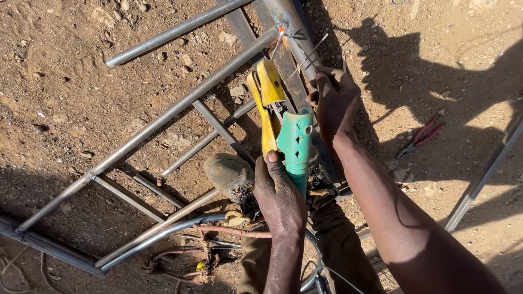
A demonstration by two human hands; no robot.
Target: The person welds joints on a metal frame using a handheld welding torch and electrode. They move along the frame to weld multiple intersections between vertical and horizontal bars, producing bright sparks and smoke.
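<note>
While the left hand point(279, 190) is closed round the green handle of the yellow-jawed holder point(283, 117), the tool points up and away from the person, its rod point(277, 44) ending in an orange glow on the joint point(281, 27) of the steel frame point(163, 117). The right hand point(333, 100) lies just beside the holder, to its right, fingers curled over a frame tube and pinching a thin spare rod point(310, 54) that slants toward the same joint. The hands are near each other but not touching. The joint sits above both hands, at the top of the view. A worn shoe point(229, 174) rests on the frame just left of the left hand. Red pliers point(420, 136) lie on the dirt point(65, 65), well to the right.
</note>
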